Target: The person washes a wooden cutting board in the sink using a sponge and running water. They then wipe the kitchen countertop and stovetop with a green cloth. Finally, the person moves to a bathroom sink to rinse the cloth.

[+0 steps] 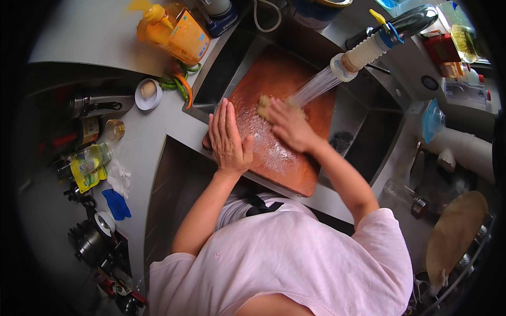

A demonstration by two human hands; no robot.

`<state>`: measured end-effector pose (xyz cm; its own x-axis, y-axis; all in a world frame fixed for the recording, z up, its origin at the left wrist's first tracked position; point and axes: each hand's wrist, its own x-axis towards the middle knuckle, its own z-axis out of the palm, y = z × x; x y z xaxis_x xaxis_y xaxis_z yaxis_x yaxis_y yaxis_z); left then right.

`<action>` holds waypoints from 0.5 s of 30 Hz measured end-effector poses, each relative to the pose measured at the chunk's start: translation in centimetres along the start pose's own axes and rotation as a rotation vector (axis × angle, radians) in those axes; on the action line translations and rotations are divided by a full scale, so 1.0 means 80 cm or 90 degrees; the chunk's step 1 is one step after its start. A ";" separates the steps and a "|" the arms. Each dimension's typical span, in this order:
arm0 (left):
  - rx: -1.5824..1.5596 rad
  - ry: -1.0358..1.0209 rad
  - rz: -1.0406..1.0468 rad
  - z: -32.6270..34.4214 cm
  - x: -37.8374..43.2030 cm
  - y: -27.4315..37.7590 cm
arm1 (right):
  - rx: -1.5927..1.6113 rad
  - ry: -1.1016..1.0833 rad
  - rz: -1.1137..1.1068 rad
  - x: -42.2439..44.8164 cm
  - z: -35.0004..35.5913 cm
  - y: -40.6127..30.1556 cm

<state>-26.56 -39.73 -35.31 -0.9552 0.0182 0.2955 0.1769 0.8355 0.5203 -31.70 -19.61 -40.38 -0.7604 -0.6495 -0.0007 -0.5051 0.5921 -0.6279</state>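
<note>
A wet reddish-brown cutting board [300, 173] leans in the metal sink [355, 146], its near end resting on the front rim. My right hand [292, 125], slightly blurred, presses a tan scrubbing pad [264, 107] onto the board; part of the pad is hidden under the fingers. My left hand [230, 138] lies along the board's left edge, fingers extended and close together, with the thumb a little apart. Water sprays from a white ribbed faucet extension [357, 55] onto the board and pad beside my right hand.
Left of the sink are an orange pump bottle [178, 35], green and orange chili peppers [184, 85] and a white bowl [148, 94] with an egg. A dark scouring pad [341, 141] lies in the sink. A glass jar [403, 193] and a round wooden board [456, 237] are at right.
</note>
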 end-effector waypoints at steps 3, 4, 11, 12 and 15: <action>0.014 0.002 -0.002 -0.002 -0.004 0.000 | -0.014 0.032 0.092 -0.004 0.007 0.093; 0.016 0.008 0.000 -0.003 -0.002 0.000 | -0.019 0.033 0.126 -0.014 0.002 0.093; 0.009 0.015 -0.003 0.001 -0.003 -0.004 | 0.068 -0.061 0.046 -0.055 0.004 -0.049; 0.010 0.010 -0.009 0.000 -0.005 -0.003 | 0.034 -0.069 0.009 -0.047 -0.005 -0.042; 0.013 0.002 -0.004 -0.003 -0.002 -0.003 | -0.015 -0.003 0.211 -0.051 0.006 0.061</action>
<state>-26.38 -40.10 -35.30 -0.9554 0.0103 0.2952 0.1654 0.8466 0.5058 -30.90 -14.30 -43.83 -0.8832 -0.4216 -0.2055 -0.2396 0.7822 -0.5751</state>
